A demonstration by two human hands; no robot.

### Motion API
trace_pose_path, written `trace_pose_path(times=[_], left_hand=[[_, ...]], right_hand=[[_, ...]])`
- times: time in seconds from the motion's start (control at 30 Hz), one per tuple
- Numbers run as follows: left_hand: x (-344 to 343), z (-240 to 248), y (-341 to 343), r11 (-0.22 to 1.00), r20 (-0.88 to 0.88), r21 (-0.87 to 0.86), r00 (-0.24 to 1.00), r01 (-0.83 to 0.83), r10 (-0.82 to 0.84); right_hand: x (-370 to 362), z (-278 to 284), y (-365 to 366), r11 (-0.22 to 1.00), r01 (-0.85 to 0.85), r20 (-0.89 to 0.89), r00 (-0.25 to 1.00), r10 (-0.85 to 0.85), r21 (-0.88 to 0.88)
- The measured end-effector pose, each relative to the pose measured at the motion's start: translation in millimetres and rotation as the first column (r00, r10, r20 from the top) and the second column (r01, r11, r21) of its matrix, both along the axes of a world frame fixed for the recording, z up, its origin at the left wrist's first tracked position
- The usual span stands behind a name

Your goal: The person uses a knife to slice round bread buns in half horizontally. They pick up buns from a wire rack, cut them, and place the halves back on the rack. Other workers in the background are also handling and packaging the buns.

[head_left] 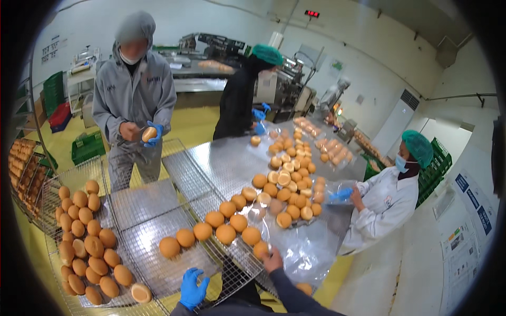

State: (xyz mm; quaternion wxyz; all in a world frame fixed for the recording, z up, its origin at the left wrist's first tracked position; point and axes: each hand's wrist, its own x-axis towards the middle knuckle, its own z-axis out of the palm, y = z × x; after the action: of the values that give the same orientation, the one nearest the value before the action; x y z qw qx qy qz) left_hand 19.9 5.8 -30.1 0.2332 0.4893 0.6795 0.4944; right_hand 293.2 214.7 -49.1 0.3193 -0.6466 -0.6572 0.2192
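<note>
Buns (pixel 225 234) look part-done: some far ones are in clear bags (pixel 334 151), but lots lie loose on wire racks (pixel 150 206) & metal table (pixel 216 152), so prob. plenty left. My R hand (pixel 273 260), fingers curled, touches an end bun (pixel 260 249) just far-left of it; can't tell if it's gripped. My L hand (pixel 194 288), gloved, is half-open & empty.

The bun (pixel 261 249) against the right fingers (pixel 271 256) is round, golden-brown and smooth, its domed top up, near the near right corner of the middle wire rack (pixel 138 258). Neighbouring buns (pixel 226 234), alike and dome up, form loose slanting rows across that rack's right edge. The leftmost bun (pixel 169 247) lies inward from that edge, touching or just beside the next.
</note>
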Motion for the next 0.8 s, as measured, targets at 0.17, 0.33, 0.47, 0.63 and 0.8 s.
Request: trace_pose_path(times=[0.17, 0.33, 0.47, 0.63, 0.8], left_hand=[[15.2, 21.3, 20.9, 0.990, -0.421, -0.086, 0.897, 0.110, -0.136], [7.8, -3.1, 26.0, 0.976, -0.640, -0.198, 0.743, 0.086, -0.195], [-8.7, -31.6, 16.3, 0.998, -0.384, -0.070, 0.923, 0.011, -0.037], [-37.1, 15.7, -16.7, 0.981, 0.986, 0.139, 0.105, -0.132, -0.126], [-30.9, 52.6, -36.2, 0.958, 0.975, 0.150, 0.196, -0.245, -0.102]], right_hand=[[-59.7, 30.6, -79.0, 0.794, -0.497, -0.405, 0.845, 0.349, -0.351], [-79.0, 8.9, -91.9, 0.551, -0.522, -0.558, 0.822, 0.118, -0.651], [-63.2, -9.6, -123.1, 0.380, -0.711, -0.749, 0.660, 0.067, -0.592], [-86.4, 39.9, -133.4, 0.579, -0.640, -0.678, 0.709, 0.192, -0.506], [-111.8, 73.0, -117.3, 0.709, -0.655, -0.480, 0.725, 0.494, -0.260]])
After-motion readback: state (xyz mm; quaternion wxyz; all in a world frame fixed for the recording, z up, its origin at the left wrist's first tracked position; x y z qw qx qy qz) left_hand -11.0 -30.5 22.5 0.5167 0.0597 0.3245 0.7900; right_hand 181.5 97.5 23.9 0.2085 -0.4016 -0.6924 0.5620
